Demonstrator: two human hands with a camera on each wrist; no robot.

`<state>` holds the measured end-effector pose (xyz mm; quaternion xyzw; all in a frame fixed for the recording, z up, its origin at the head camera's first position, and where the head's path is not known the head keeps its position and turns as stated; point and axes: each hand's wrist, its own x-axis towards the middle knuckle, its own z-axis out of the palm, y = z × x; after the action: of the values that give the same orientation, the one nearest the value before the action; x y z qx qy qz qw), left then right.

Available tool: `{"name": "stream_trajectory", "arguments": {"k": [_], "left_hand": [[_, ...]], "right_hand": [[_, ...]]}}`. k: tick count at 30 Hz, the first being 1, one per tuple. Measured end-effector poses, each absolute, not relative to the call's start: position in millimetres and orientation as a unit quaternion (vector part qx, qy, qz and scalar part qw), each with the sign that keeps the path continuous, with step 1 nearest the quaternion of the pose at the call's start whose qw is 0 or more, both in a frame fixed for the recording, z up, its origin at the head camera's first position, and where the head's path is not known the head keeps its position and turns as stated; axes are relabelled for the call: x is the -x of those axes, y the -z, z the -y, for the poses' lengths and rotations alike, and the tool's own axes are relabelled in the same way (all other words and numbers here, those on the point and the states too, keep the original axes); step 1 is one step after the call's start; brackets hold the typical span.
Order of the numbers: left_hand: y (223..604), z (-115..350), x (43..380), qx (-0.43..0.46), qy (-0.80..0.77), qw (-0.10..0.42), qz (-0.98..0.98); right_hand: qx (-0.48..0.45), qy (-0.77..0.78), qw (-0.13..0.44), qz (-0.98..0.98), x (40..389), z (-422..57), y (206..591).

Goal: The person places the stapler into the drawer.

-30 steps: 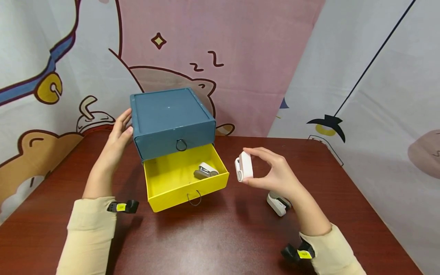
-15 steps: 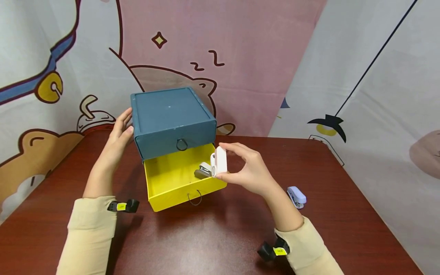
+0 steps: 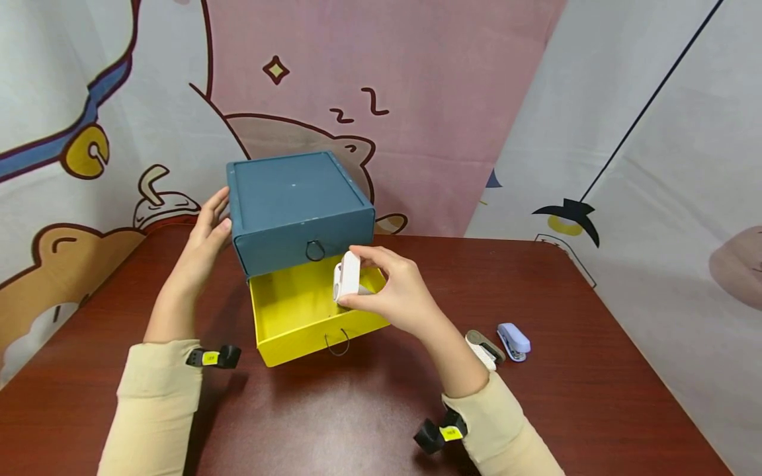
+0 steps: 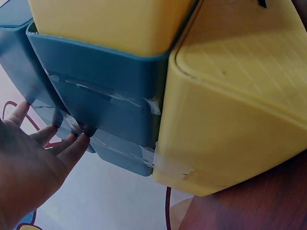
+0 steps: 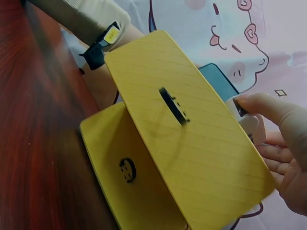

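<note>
My right hand (image 3: 395,291) pinches a small white stapler (image 3: 348,277) between thumb and fingers, over the pulled-out yellow drawer (image 3: 286,301). In the right wrist view this stapler (image 5: 252,127) shows just beyond the drawer front's upper edge. Another stapler in the drawer is mostly hidden behind the hand. With fingers extended, my left hand (image 3: 199,254) touches the left side of the blue drawer cabinet (image 3: 297,192). The left wrist view has those fingertips on the taped blue wall (image 4: 96,105).
Two staplers lie on the brown table right of the drawer: a white and grey-brown one (image 3: 483,349), partly behind my right forearm, and a lavender one (image 3: 513,341). Another yellow drawer front (image 5: 127,167) sits under the opened one. A printed cloth (image 3: 417,119) hangs behind.
My right hand has carried the white stapler leftward from beside the drawer to over its inside. The lavender stapler has come into view from behind the forearm. My left hand stays put.
</note>
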<state>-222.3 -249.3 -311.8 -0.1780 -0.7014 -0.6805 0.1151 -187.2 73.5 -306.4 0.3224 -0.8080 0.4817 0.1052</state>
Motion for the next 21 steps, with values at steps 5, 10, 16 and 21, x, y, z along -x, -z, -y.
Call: {"name": "stream_trajectory", "arguments": {"k": [5,10,16,21], "left_hand": [[312,250,222,0.177,0.680,0.115,0.702],[312,250,222,0.178,0.680,0.115,0.702],[312,250,223,0.181,0.681,0.116,0.700],[312,250,223,0.182,0.679,0.117,0.702]], "right_hand": [[-0.320,-0.468,0.101,0.818,186,-63,307],[-0.315,-0.443,0.087,0.835,186,-56,308],[-0.312,-0.432,0.061,0.844,185,-53,309],[-0.312,-0.448,0.030,0.837,187,-54,309]]}}
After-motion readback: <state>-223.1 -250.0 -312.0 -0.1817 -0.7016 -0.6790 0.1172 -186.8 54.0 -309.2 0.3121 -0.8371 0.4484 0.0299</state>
